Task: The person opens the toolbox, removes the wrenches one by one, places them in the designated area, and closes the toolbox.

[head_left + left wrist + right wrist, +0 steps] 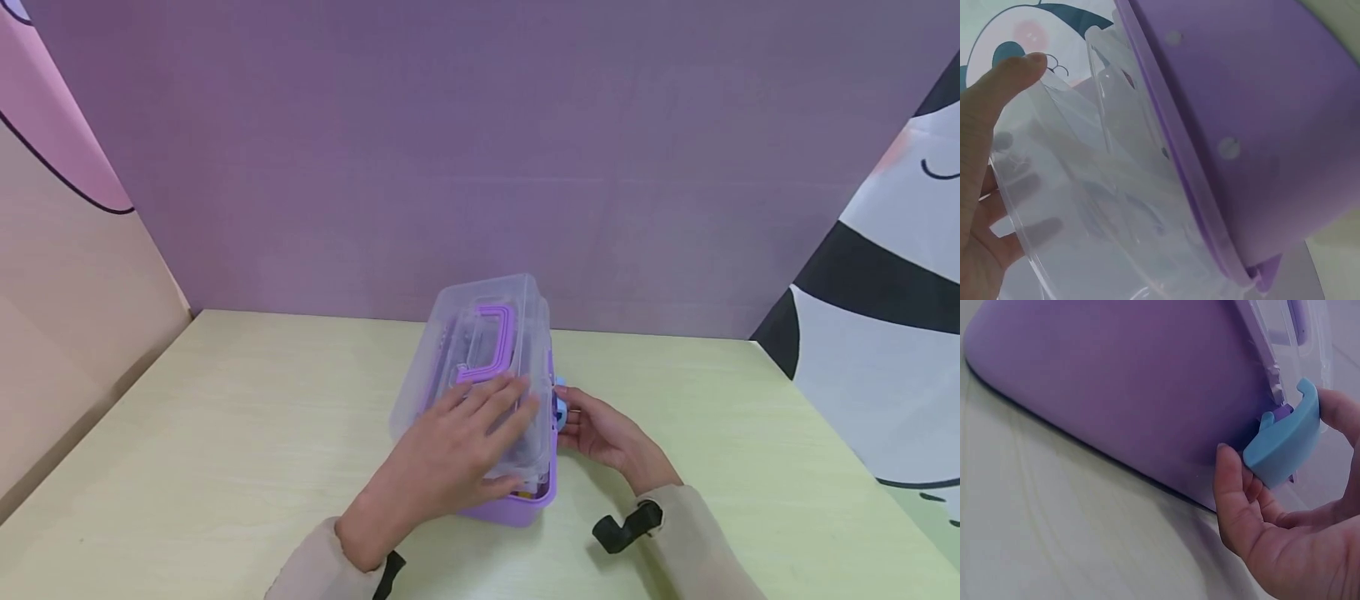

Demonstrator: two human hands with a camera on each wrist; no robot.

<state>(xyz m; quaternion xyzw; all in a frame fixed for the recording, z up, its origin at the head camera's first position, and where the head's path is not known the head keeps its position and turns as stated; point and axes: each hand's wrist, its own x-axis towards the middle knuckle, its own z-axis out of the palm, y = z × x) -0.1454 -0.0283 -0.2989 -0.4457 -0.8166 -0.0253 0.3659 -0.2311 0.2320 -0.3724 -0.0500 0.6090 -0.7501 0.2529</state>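
Observation:
A storage box with a purple base (506, 512) and a clear lid (528, 329) stands on the table, a purple handle (509, 342) on its top. My left hand (450, 446) rests on the lid with fingers spread and fairly straight. In the left wrist view its thumb (1013, 78) lies at the lid's near end, and the other fingers show through the plastic. At the box's right side my right hand (611, 437) holds a light blue latch (1285, 440), which is swung out from the wall. Contents under the lid are mostly hidden.
The pale wooden table (262, 417) extends around the box. A purple panel (480, 167) rises behind it, with cartoon-printed panels at either side. A black wrist strap (630, 527) sticks out beside my right sleeve.

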